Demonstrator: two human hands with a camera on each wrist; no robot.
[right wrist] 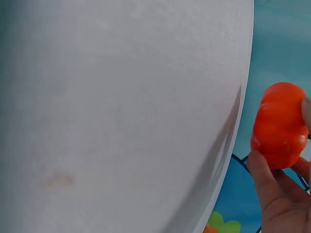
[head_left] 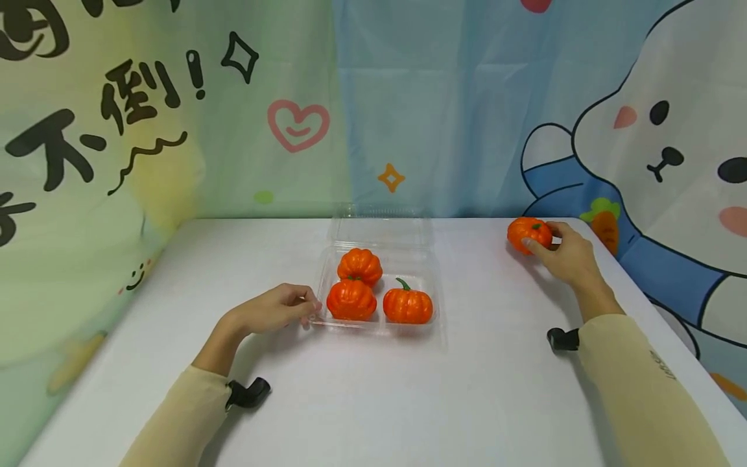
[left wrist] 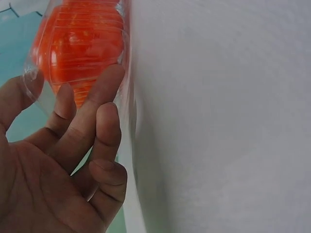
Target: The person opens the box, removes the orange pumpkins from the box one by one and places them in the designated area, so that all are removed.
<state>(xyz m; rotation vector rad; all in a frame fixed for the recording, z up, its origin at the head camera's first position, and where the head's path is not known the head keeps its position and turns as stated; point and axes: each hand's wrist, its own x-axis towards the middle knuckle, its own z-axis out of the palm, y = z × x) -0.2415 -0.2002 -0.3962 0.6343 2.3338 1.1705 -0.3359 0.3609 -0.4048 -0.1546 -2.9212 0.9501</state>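
staged tabletop set, apparently indoors; whether in home, office or lab cannot be told. plain white table stands before creased printed cloth backdrop. print shows white cartoon animal, pink heart, dark lettering. person wears black wrist cameras, suggesting recording spot.
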